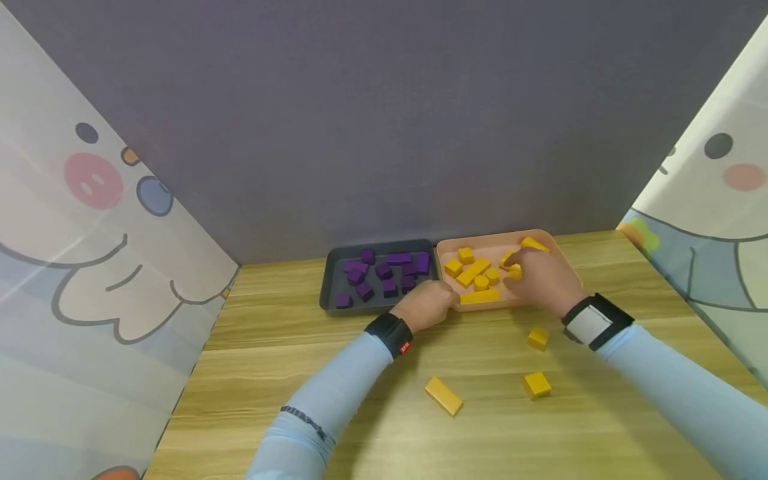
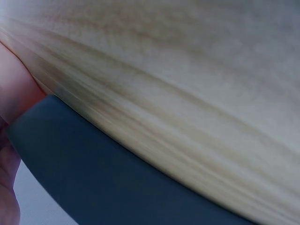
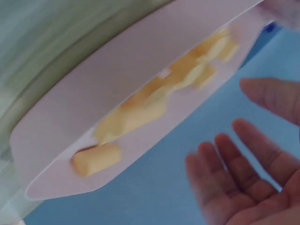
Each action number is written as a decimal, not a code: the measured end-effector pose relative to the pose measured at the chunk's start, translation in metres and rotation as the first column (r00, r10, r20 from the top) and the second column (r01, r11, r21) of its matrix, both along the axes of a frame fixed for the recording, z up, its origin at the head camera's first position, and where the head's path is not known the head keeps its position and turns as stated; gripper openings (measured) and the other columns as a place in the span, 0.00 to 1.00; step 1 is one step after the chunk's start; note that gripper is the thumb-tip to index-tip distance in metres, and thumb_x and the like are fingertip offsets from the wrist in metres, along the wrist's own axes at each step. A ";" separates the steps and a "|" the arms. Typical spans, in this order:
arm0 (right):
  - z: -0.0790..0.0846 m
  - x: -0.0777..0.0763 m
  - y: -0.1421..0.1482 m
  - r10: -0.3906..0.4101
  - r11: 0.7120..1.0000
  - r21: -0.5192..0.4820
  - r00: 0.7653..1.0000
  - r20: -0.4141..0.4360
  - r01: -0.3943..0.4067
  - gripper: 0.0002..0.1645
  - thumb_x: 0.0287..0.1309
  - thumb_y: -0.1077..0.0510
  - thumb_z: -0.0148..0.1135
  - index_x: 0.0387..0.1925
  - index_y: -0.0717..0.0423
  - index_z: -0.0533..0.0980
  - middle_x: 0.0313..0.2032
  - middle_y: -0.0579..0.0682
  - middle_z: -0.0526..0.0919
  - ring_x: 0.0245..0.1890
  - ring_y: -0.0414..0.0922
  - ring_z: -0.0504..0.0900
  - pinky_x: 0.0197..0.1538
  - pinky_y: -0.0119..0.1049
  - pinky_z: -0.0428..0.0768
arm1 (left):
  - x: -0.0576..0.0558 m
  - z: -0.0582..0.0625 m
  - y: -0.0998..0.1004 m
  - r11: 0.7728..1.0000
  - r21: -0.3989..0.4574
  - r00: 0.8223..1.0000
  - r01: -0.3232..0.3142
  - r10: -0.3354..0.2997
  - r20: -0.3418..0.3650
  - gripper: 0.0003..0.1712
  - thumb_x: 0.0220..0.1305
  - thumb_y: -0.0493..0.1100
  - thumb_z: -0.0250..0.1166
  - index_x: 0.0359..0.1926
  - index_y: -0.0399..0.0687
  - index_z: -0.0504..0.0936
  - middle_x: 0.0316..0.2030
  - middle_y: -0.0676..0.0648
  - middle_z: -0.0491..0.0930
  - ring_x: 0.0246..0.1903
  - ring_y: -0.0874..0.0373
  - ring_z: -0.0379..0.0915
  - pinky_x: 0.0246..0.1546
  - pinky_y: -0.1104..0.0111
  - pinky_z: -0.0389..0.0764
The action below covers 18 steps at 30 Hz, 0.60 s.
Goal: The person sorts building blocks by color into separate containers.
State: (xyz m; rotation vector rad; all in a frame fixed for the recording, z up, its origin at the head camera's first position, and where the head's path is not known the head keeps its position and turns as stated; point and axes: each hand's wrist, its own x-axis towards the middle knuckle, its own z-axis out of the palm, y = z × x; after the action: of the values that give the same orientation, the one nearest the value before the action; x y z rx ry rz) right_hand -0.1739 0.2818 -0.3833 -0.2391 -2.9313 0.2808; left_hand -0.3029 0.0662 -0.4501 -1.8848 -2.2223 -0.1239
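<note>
My left hand [image 1: 427,305] has curled fingers at the near left corner of the peach tray [image 1: 443,248], gripping its rim. Beside that hand is the dark tray [image 1: 329,280] with purple blocks [image 1: 389,288]; its wall fills the lower left wrist view, hiding part of the hand. Over the right part of the peach tray is my right hand [image 1: 543,280]. In the right wrist view its fingers [image 3: 234,173] are spread from the thumb with nothing between them. Several yellow blocks [image 1: 473,272], long, cubic and round, lie in the peach tray.
On the wooden table [image 1: 264,373], a long yellow block [image 1: 444,396] and two small yellow blocks, one nearer [image 1: 537,385] and one farther [image 1: 538,339], lie in front of the trays. A grey panel [image 1: 384,133] rises behind; printed panels [image 1: 72,280] flank both sides.
</note>
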 end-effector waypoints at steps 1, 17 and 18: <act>0.001 0.005 -0.007 0.000 1.000 0.000 1.000 -0.017 0.000 0.19 0.57 0.54 0.74 0.47 0.62 0.86 0.37 0.56 0.91 0.30 0.48 0.85 0.46 0.49 0.86 | 0.000 0.000 0.000 1.000 0.000 1.000 0.001 -0.001 0.000 0.14 0.66 0.34 0.69 0.44 0.57 0.93 0.42 0.57 0.92 0.43 0.66 0.87 0.53 0.76 0.84; -0.030 0.081 -0.134 0.278 0.959 -0.039 0.960 -0.028 -0.279 0.38 0.59 0.42 0.75 0.64 0.61 0.78 0.66 0.63 0.80 0.67 0.62 0.78 0.70 0.63 0.75 | -0.001 0.001 0.000 1.000 -0.013 1.000 -0.012 0.012 -0.015 0.12 0.67 0.35 0.69 0.42 0.57 0.93 0.39 0.58 0.91 0.40 0.66 0.86 0.51 0.75 0.85; -0.034 0.083 -0.139 0.278 0.959 -0.063 0.960 0.016 -0.277 0.41 0.59 0.39 0.74 0.66 0.59 0.77 0.68 0.62 0.78 0.69 0.63 0.75 0.72 0.65 0.72 | -0.001 0.001 0.000 1.000 -0.018 1.000 -0.014 0.014 -0.012 0.12 0.67 0.35 0.69 0.43 0.58 0.93 0.40 0.58 0.91 0.41 0.66 0.86 0.51 0.75 0.85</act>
State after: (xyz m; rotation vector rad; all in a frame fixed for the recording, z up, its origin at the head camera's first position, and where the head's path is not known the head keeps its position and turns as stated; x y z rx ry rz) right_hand -0.0909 0.1430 -0.4170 0.1650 -2.9800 0.4095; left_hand -0.3039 0.0666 -0.4486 -1.8742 -2.2362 -0.0902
